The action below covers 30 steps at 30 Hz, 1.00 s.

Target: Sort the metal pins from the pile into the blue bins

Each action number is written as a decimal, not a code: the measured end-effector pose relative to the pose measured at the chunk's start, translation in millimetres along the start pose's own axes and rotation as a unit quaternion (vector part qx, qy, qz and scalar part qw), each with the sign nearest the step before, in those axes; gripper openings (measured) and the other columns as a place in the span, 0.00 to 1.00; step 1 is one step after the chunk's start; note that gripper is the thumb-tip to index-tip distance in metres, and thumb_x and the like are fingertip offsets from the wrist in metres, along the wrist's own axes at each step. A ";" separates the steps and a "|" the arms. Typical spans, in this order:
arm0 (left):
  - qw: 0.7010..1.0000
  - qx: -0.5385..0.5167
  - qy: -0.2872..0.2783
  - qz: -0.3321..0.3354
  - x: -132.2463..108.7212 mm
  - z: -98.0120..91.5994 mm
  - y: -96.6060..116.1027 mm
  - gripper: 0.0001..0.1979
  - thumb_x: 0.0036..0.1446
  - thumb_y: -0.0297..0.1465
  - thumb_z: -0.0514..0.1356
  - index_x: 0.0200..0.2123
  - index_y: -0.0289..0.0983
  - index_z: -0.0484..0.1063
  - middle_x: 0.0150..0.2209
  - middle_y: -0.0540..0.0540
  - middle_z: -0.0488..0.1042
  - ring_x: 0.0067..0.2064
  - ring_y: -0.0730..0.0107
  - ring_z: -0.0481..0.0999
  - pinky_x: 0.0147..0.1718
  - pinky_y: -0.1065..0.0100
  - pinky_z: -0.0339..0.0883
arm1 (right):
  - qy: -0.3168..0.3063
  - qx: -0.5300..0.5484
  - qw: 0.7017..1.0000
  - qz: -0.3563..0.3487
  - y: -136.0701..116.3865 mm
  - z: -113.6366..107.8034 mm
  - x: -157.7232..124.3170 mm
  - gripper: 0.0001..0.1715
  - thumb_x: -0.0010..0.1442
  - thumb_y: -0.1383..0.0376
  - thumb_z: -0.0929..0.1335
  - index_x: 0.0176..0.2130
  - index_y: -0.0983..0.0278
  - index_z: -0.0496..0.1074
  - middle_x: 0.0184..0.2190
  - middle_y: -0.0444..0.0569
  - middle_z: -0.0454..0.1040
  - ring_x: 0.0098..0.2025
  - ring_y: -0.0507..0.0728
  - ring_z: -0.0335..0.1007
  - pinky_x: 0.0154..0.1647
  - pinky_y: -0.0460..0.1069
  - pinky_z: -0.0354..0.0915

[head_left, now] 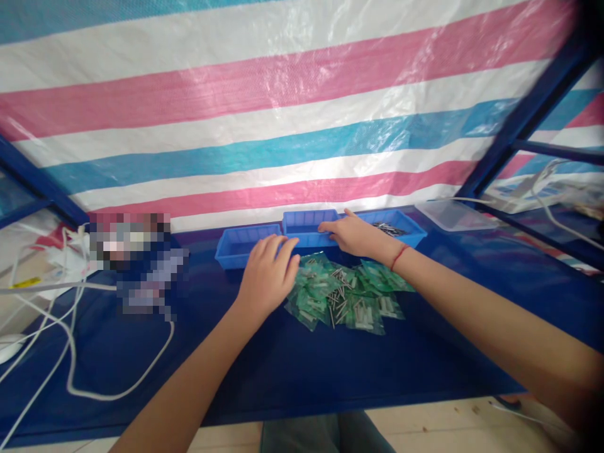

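Note:
My left hand (268, 272) lies palm down on the blue table, fingers stretched toward the left blue tray (234, 248) and the edge of a pile of small green plastic bags (342, 296). My right hand (352, 235), a red string round its wrist, rests with fingers extended on the front rim of the middle blue tray (304, 223). Several loose metal pins (338, 290) lie on top of the bags. A third blue tray (401, 225) at the right holds more metal pins.
A striped pink, white and blue tarp (283, 113) hangs behind the table. White cables (70, 352) loop across the left side. A clear plastic box (453, 215) sits at the back right beside a blue frame post (519, 113).

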<state>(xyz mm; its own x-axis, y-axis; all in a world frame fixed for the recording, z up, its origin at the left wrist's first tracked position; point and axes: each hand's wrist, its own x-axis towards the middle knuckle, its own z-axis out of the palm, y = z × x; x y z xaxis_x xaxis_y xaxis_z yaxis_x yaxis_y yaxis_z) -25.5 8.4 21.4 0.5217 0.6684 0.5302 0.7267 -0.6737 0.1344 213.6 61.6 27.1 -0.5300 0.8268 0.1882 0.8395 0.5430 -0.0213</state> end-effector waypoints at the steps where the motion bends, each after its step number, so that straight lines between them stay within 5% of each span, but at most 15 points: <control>1: 0.999 0.036 0.012 -0.021 -2.2 -1.0 -8.2 0.19 0.65 0.36 0.49 0.55 0.36 0.65 0.53 0.37 0.68 0.57 0.53 0.63 0.58 0.50 0.53 | -0.006 -0.001 1.000 -0.004 -0.4 -1.4 -2.3 0.19 0.59 0.73 0.61 0.49 0.67 0.69 0.36 0.55 0.78 0.40 0.60 0.74 0.58 0.63 0.48; 7: 0.991 0.114 -0.060 -0.034 -11.2 3.0 -47.9 0.14 0.65 0.36 0.49 0.48 0.40 0.71 0.42 0.43 0.76 0.47 0.59 0.73 0.55 0.53 0.55 | -0.018 0.016 1.000 -0.019 -1.0 -5.1 -14.2 0.19 0.57 0.73 0.62 0.48 0.66 0.70 0.37 0.54 0.78 0.40 0.59 0.74 0.48 0.53 0.62; 14: 0.986 0.142 -0.082 -0.022 -3.2 6.5 -53.0 0.14 0.66 0.35 0.48 0.47 0.41 0.71 0.41 0.46 0.77 0.44 0.63 0.74 0.43 0.62 0.57 | -0.006 0.038 0.999 -0.029 1.0 -4.7 -22.1 0.18 0.57 0.73 0.62 0.46 0.63 0.72 0.33 0.51 0.78 0.39 0.59 0.74 0.40 0.50 0.65; 21: 0.988 0.136 -0.075 -0.026 -0.4 11.8 -49.7 0.14 0.67 0.35 0.48 0.48 0.42 0.71 0.40 0.47 0.77 0.44 0.62 0.74 0.42 0.61 0.57 | 0.016 0.058 0.997 -0.041 3.3 3.1 -27.2 0.21 0.56 0.76 0.62 0.47 0.61 0.72 0.31 0.48 0.78 0.35 0.57 0.75 0.52 0.57 0.61; 27: 0.992 0.122 -0.026 -0.016 -3.5 12.1 -45.4 0.15 0.65 0.36 0.49 0.51 0.42 0.70 0.43 0.44 0.75 0.47 0.59 0.71 0.48 0.58 0.58 | 0.085 0.099 0.991 -0.043 -5.7 0.9 -34.7 0.18 0.57 0.70 0.63 0.47 0.61 0.72 0.38 0.51 0.77 0.41 0.59 0.73 0.50 0.58 0.64; 30: 0.995 0.094 0.012 0.029 -5.3 8.7 -38.4 0.18 0.64 0.36 0.51 0.54 0.40 0.68 0.49 0.42 0.71 0.53 0.57 0.66 0.54 0.56 0.57 | 0.195 0.126 0.973 0.011 5.1 -5.0 -47.0 0.17 0.58 0.67 0.63 0.48 0.61 0.71 0.44 0.52 0.75 0.47 0.60 0.71 0.51 0.56 0.63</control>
<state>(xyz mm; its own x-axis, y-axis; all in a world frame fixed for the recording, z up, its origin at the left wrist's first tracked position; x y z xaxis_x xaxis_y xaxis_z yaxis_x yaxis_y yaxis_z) -52.3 33.5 6.1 0.5555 0.6207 0.5533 0.7678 -0.6383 -0.0547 243.4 24.8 23.0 -0.3855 0.7464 0.5424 0.7679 0.5854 -0.2598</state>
